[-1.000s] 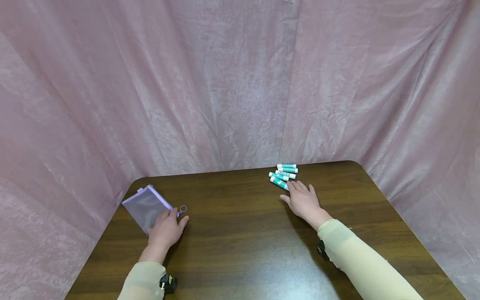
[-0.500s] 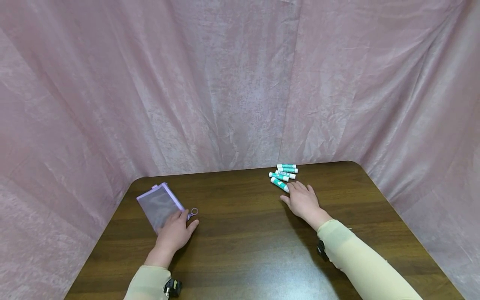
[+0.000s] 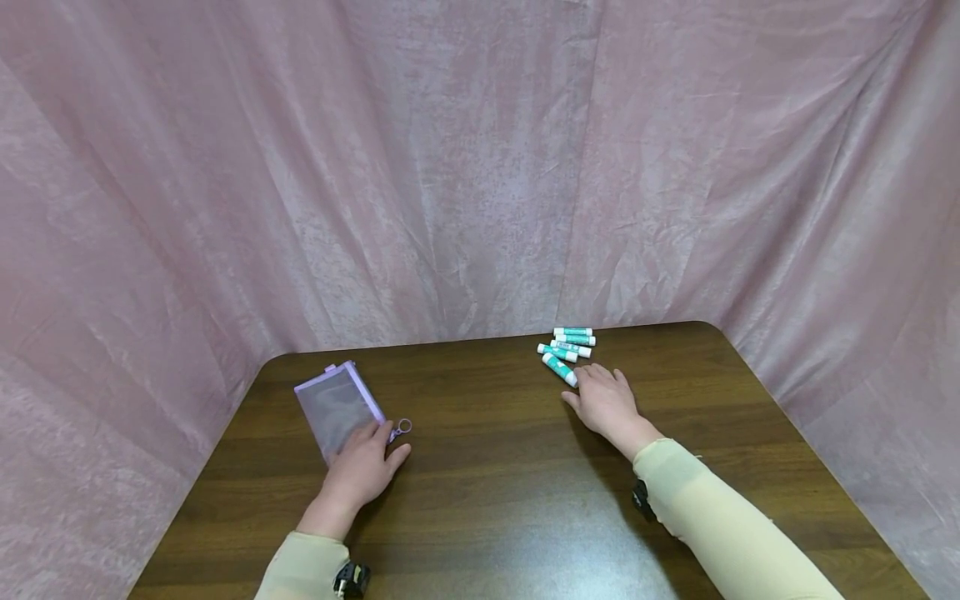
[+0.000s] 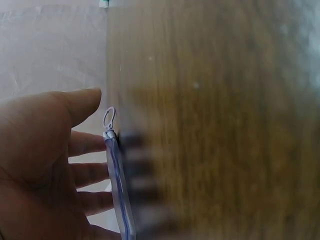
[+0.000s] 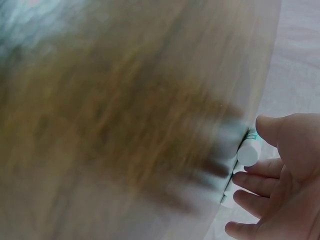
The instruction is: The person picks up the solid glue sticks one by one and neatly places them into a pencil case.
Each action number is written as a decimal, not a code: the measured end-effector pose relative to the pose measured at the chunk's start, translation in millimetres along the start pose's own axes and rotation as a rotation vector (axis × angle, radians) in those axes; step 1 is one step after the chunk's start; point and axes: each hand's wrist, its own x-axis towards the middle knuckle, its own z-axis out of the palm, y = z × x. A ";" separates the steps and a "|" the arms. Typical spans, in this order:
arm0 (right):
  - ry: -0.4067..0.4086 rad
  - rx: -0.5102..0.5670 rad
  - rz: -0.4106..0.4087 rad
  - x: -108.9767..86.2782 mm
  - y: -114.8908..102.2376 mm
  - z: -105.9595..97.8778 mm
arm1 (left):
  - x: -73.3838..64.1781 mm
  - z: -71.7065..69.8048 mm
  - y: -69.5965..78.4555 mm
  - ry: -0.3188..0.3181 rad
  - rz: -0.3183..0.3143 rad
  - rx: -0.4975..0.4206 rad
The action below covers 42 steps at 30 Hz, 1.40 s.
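Observation:
A lilac zip pouch (image 3: 337, 408) with a see-through grey face lies flat at the left of the table, a ring (image 3: 405, 426) on its zip pull. My left hand (image 3: 362, 468) rests its extended fingers on the pouch's near corner; in the left wrist view the thumb stands apart from the zip edge (image 4: 121, 195). At the back right lie several green-and-white glue sticks (image 3: 573, 340). My right hand (image 3: 606, 405) has its relaxed fingers at the lower end of the nearest glue stick (image 3: 559, 370). The right wrist view shows that stick's white end (image 5: 249, 153) between thumb and index finger, not pinched.
The dark brown wooden table (image 3: 480, 467) has rounded far corners. A pink curtain (image 3: 450, 167) hangs right behind its far edge and along both sides. Several other glue sticks lie close together near that edge.
The left hand has slid the pouch to the right across the table. The nearest glue stick has turned slightly, and the right hand has barely moved.

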 end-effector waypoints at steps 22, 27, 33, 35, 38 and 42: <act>0.068 -0.026 -0.001 8.6 0.7 -0.2 | -3.4 -0.9 16.0 0.026 0.052 -0.005; 0.044 -0.005 0.018 11.1 1.9 0.6 | -4.4 -1.0 19.0 0.018 0.059 -0.003; 0.024 0.016 0.055 14.8 1.5 2.7 | -5.0 0.2 21.9 0.009 0.064 -0.004; 0.031 0.018 0.063 15.5 1.1 2.9 | -5.0 0.6 22.9 0.010 0.072 -0.004; 0.050 0.017 0.066 16.2 -0.5 1.8 | -5.6 0.2 24.3 0.011 0.083 -0.004; 0.054 0.006 0.072 18.3 -1.7 1.2 | -6.2 -0.2 27.1 0.016 0.099 -0.003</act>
